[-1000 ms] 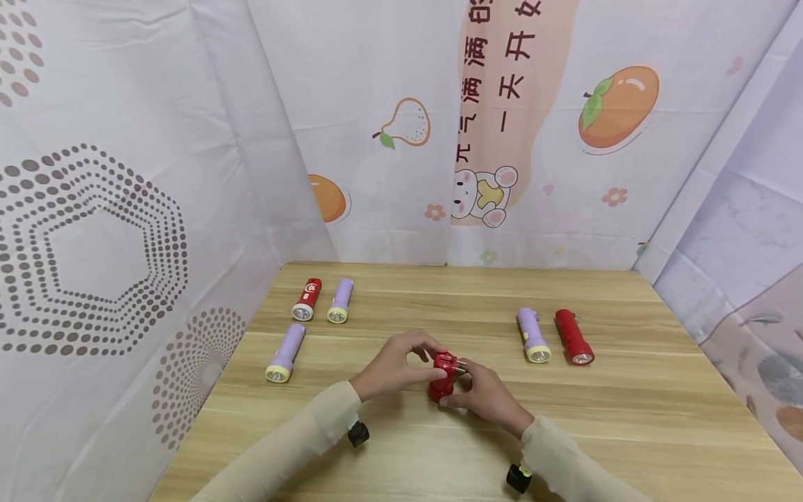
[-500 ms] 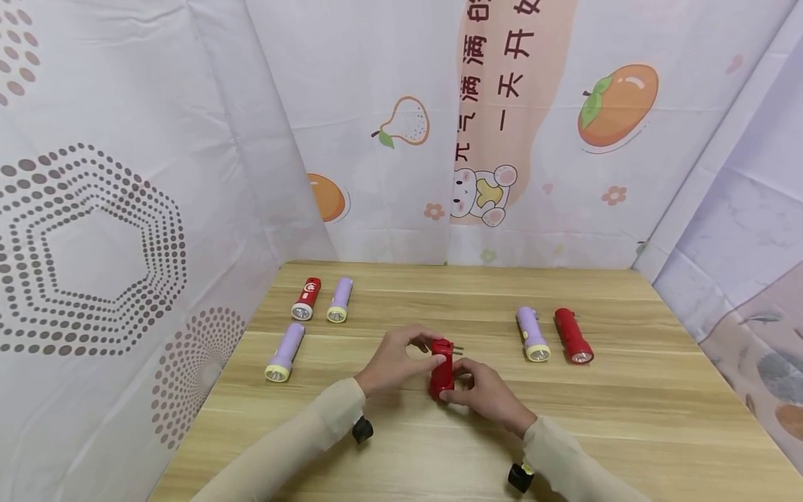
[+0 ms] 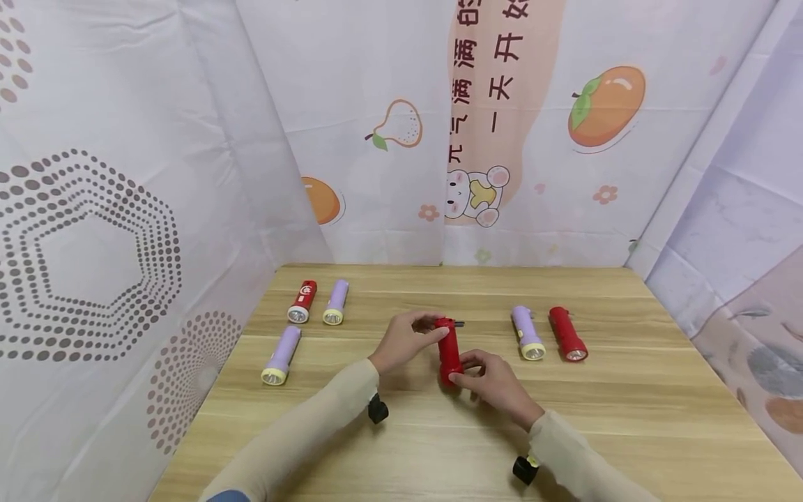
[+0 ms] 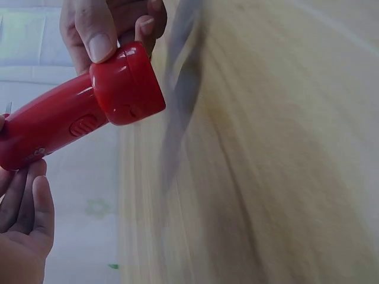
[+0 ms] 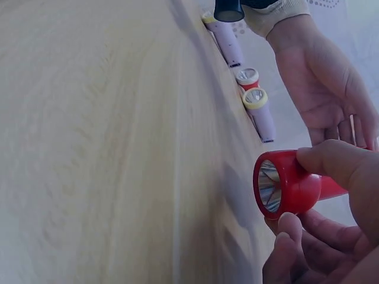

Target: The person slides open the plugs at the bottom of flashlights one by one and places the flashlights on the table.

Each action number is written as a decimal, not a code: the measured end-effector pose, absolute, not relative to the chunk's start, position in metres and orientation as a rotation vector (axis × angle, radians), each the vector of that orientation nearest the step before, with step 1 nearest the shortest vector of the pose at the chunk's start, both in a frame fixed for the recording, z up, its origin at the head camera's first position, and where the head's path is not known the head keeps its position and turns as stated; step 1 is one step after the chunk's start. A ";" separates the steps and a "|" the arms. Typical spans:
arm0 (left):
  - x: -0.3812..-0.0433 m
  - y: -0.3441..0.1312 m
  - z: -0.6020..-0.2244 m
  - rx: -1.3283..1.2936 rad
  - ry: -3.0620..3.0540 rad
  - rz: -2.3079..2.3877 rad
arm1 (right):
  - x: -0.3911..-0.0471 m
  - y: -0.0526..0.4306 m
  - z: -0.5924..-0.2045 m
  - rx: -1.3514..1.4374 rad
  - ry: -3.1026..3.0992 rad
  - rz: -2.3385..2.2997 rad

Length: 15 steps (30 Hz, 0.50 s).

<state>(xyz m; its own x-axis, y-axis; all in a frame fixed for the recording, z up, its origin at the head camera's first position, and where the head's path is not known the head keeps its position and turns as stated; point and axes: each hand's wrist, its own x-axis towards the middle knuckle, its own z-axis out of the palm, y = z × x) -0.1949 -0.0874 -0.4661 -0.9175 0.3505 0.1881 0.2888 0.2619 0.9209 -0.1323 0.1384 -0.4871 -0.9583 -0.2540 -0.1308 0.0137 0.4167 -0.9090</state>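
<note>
Flashlight (image 3: 449, 355), red, is held over the middle of the table (image 3: 401, 446), between the person's left hand (image 3: 406, 340) and right hand (image 3: 495, 383). The left hand pinches the tail end, thumb against fingers; the right hand grips the lens end likewise. Both grips are narrow and occupied.

Step in hand is judged to be two-handed handling of this piece; whether it is being turned or passed across cannot be determined. Next move is assessed to call for one hand holding firm while the other eases off, with care for the exposed plug prongs (image 3: 459, 323).

Long axis stands steeply tilted to the table. The lens (image 5: 270, 186) faces down toward the tabletop, apparently clear of it; the tail is uppermost. Prongs project sideways, toward the table's right side.

Also noted: on the table's left side, a near purple flashlight (image 3: 281, 355), a far purple flashlight (image 3: 336, 302) and a red-and-white flashlight (image 3: 302, 302); on its right side, a third purple flashlight (image 3: 528, 332) beside a plain red one (image 3: 568, 334).
</note>
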 end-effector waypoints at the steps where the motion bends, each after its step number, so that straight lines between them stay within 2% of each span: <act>1: -0.198 -0.085 -0.467 0.610 2.449 1.769 | -0.133 0.140 -0.486 -0.197 2.427 -1.563; 15: -0.232 -0.041 -0.476 0.558 2.452 1.737 | -0.145 0.162 -0.485 -0.025 2.458 -1.611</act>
